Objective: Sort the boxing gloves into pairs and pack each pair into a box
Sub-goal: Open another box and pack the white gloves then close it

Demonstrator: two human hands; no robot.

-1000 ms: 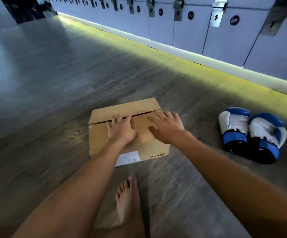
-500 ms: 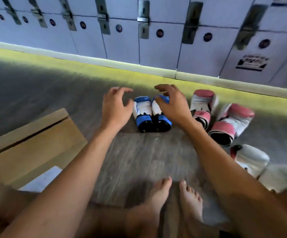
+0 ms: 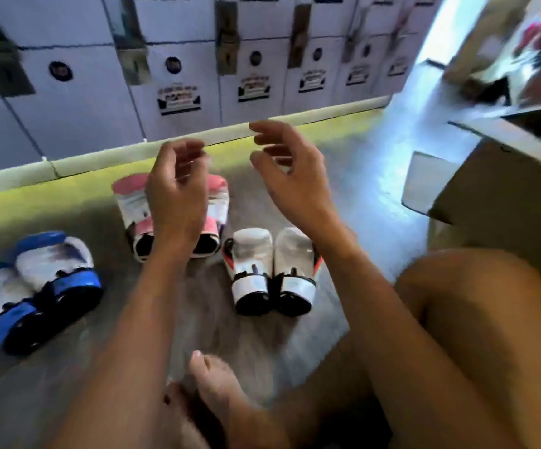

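Note:
Three pairs of boxing gloves lie on the grey floor. The blue and white pair (image 3: 32,286) is at the left. A pink and white pair (image 3: 133,209) lies in the middle, partly hidden behind my left hand (image 3: 176,192). The white pair with black cuffs (image 3: 272,270) sits side by side below my right hand (image 3: 290,171). Both hands hover in the air above the gloves, fingers loosely curled, holding nothing. An open cardboard box (image 3: 502,176) stands at the right.
A row of pale lockers (image 3: 178,79) runs along the back, with a yellow-lit floor strip in front. My bare feet (image 3: 217,387) and right knee (image 3: 470,306) fill the lower part of the view.
The view has swung right, away from the closed box at the left. My hands left that box, passed over the blue pair and now hover above the pink and white pairs.

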